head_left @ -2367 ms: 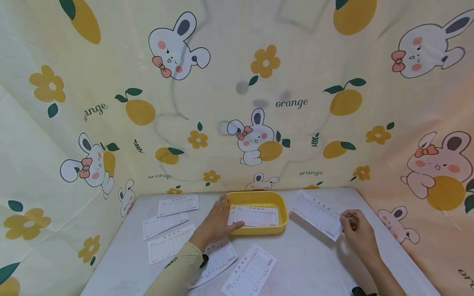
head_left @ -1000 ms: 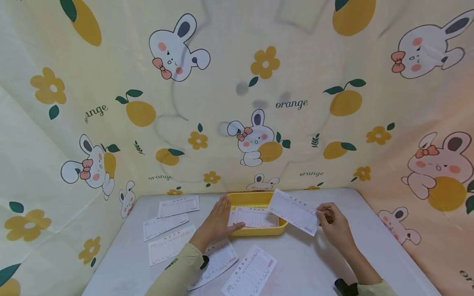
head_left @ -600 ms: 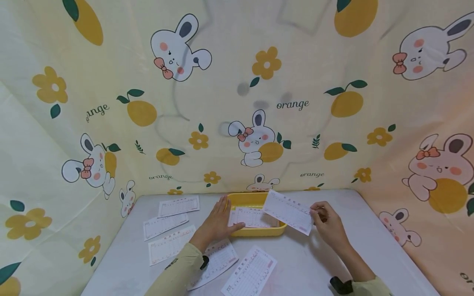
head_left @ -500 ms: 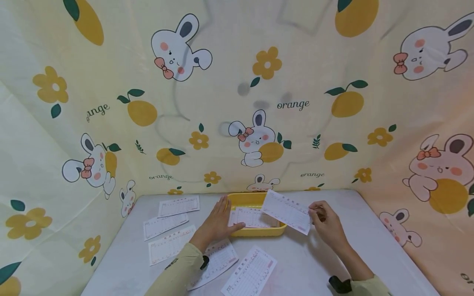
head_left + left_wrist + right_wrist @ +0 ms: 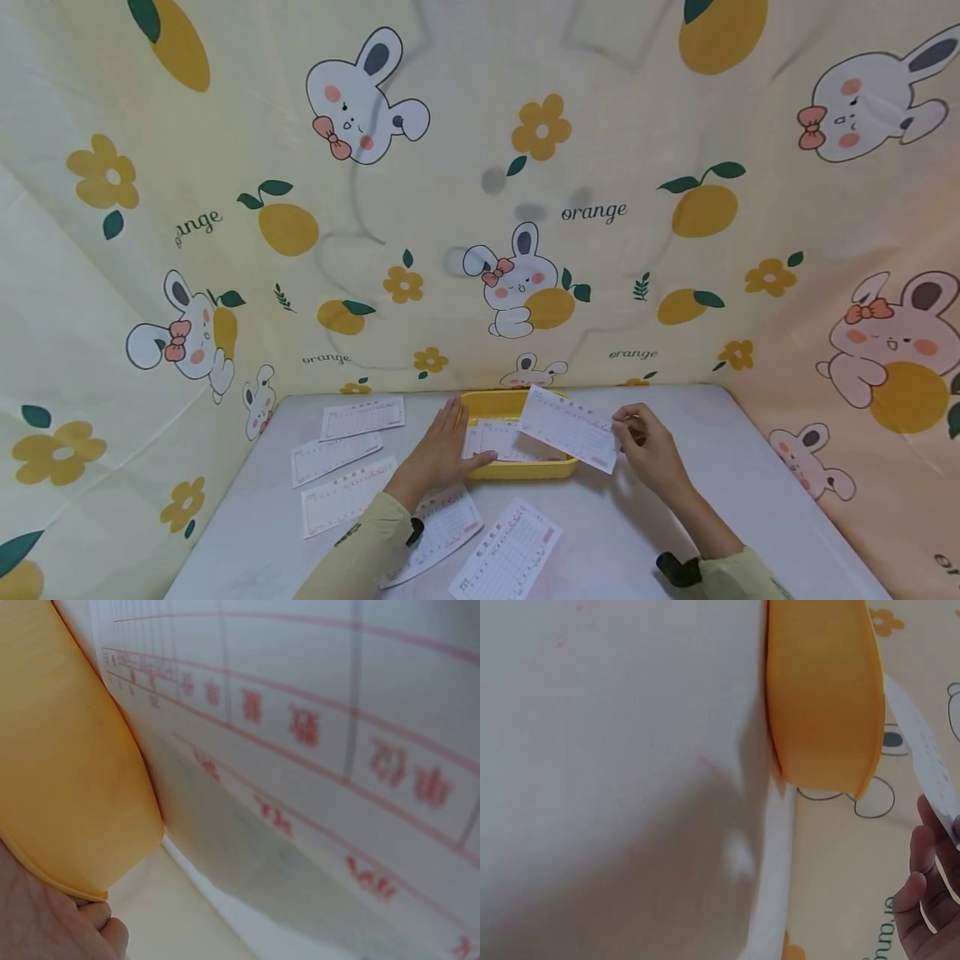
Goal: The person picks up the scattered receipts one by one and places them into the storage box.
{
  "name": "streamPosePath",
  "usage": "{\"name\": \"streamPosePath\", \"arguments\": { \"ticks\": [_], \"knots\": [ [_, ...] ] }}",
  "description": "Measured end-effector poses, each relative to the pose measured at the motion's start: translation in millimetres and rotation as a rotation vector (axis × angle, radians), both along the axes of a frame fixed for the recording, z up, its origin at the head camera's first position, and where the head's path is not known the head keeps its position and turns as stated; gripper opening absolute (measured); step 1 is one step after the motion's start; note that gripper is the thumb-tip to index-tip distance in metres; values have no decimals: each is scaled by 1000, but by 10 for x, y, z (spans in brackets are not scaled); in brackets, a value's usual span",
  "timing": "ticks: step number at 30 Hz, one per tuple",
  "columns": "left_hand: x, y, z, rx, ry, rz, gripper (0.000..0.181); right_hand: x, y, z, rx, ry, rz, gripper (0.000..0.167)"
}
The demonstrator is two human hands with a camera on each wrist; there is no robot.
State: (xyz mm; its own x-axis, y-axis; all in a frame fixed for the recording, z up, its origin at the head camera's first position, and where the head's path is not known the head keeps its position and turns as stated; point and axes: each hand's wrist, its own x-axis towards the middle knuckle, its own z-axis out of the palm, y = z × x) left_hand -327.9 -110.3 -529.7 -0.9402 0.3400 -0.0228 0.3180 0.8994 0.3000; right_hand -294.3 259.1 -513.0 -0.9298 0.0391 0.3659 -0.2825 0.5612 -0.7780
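Observation:
A printed paper form (image 5: 567, 430), white with red lettering, hangs tilted over the right part of a yellow plastic tray (image 5: 517, 472). My right hand (image 5: 651, 446) pinches its right edge between thumb and fingers; the right wrist view shows the same hand (image 5: 934, 885) at the sheet (image 5: 922, 750) beside the tray's wall (image 5: 825, 697). My left hand (image 5: 438, 447) rests along the tray's left side, fingers straight, thumb over the rim. Inside the tray lies another form (image 5: 498, 442), partly covered by the held one. The left wrist view has a large form (image 5: 300, 712) close to the lens.
Several similar forms lie on the white table: three at the back left, including a top one (image 5: 363, 418), one (image 5: 442, 533) partly under my left forearm, and one (image 5: 506, 550) in front of the tray. A patterned curtain (image 5: 450, 167) rises behind the table edge.
My right hand has carried the pinched form leftward, from right of the tray to above its right part. My left hand has stayed at the tray's left side.

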Motion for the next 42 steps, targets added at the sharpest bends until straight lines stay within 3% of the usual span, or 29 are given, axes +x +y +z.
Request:
{"name": "streamPosePath", "arguments": {
  "ticks": [7,22,42],
  "knots": [
    [10,-1,10,-2,-5,-5,118,-70,-18,-50,-2,11,29,14],
    [10,-8,11,3,-11,-5,119,-151,-144,18,21,-62,49,14],
    [-5,-20,8,-5,3,-27,117,-323,-336,22,-4,-9,117,11]
  ]
}}
